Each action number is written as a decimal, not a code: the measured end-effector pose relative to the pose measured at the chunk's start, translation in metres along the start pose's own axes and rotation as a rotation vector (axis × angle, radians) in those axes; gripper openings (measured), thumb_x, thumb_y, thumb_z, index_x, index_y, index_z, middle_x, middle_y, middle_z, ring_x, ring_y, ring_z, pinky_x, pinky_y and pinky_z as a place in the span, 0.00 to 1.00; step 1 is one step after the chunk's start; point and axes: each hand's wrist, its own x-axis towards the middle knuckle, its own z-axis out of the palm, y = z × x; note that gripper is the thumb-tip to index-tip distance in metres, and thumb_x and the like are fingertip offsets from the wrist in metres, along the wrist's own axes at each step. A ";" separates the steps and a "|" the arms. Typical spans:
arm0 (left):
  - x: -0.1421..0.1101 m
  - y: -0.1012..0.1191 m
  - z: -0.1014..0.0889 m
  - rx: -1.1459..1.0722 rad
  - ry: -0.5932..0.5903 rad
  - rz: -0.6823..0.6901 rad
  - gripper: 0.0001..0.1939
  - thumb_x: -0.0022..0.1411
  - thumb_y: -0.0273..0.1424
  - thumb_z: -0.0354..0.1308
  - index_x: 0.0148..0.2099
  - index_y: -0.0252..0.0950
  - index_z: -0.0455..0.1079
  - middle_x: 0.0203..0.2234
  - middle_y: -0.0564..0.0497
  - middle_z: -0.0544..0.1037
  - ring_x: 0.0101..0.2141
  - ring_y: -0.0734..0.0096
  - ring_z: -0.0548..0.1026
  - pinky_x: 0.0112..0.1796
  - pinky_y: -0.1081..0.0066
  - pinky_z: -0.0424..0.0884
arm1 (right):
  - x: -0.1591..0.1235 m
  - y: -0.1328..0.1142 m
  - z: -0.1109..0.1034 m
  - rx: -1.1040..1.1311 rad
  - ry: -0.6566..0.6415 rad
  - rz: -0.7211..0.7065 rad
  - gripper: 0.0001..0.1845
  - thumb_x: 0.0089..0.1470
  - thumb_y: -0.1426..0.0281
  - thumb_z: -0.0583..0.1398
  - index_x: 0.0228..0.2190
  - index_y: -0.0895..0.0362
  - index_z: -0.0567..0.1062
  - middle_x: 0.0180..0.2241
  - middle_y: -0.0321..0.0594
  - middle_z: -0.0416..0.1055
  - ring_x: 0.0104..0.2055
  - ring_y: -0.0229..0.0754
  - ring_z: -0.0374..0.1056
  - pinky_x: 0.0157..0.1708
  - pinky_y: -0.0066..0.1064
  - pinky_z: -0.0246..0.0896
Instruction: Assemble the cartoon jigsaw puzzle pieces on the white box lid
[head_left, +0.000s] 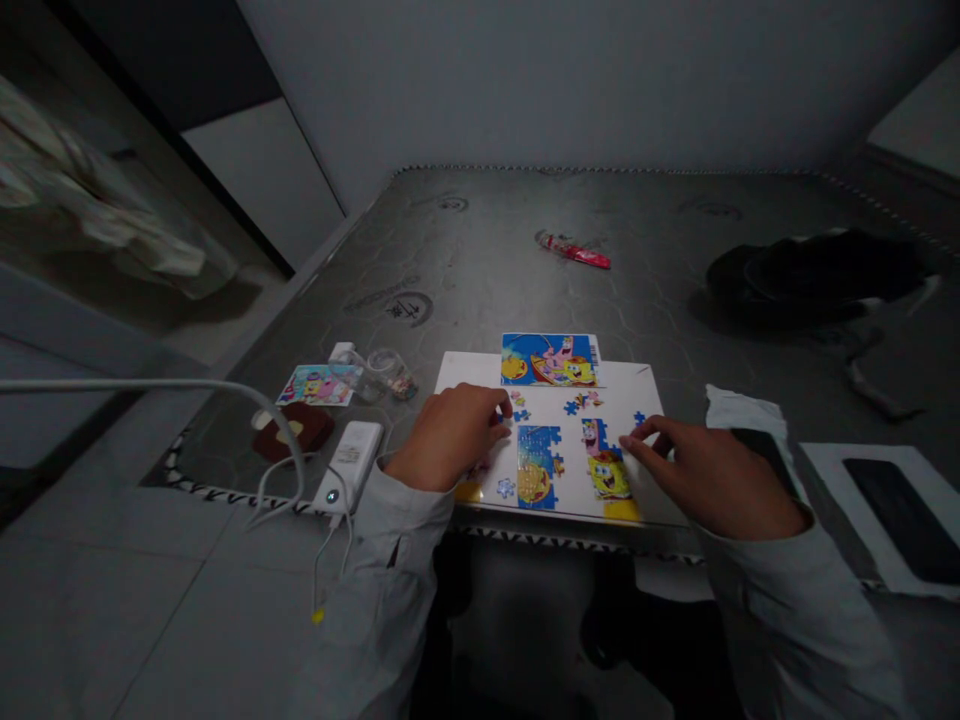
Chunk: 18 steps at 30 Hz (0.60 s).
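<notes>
My left hand (pixel 459 432) hovers over the left side of a white board (pixel 480 375), thumb and forefinger curved and apart beside small loose puzzle pieces (pixel 521 415). My right hand (pixel 709 475) is at the board's right side, its thumb and forefinger pinched at the edge of a joined strip of yellow cartoon puzzle (pixel 609 475); a puzzle piece seems to be at the fingertips. Between the hands lies a joined blue-and-yellow puzzle section (pixel 536 470). A picture card (pixel 551 360) rests at the board's top edge. My left hand hides some pieces.
Left of the board are a white power bank (pixel 351 465) with a cable, a brown object (pixel 300 430), clear containers (pixel 390 370) and a picture card (pixel 319 384). A red packet (pixel 577 252) lies farther back. On the right are a black bag (pixel 810 275) and a dark phone (pixel 904 515).
</notes>
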 end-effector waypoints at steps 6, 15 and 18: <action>-0.002 -0.012 -0.006 0.013 0.052 -0.014 0.11 0.60 0.33 0.61 0.46 0.44 0.75 0.37 0.52 0.81 0.39 0.64 0.77 0.41 0.66 0.68 | 0.000 0.001 0.000 0.003 -0.003 -0.003 0.18 0.57 0.52 0.53 0.36 0.47 0.77 0.33 0.35 0.78 0.31 0.44 0.72 0.25 0.30 0.53; -0.008 -0.042 -0.014 0.056 0.068 -0.110 0.11 0.59 0.29 0.60 0.45 0.45 0.76 0.38 0.52 0.81 0.40 0.64 0.76 0.42 0.65 0.68 | 0.000 0.001 0.000 0.016 -0.012 -0.007 0.20 0.57 0.51 0.53 0.37 0.48 0.77 0.32 0.37 0.78 0.30 0.45 0.72 0.25 0.31 0.54; -0.009 -0.042 -0.013 0.050 0.043 -0.089 0.14 0.58 0.25 0.60 0.45 0.45 0.76 0.38 0.53 0.81 0.40 0.64 0.77 0.41 0.67 0.68 | 0.001 0.000 0.001 0.004 -0.015 -0.002 0.20 0.57 0.50 0.52 0.38 0.48 0.78 0.30 0.37 0.78 0.30 0.45 0.72 0.24 0.31 0.54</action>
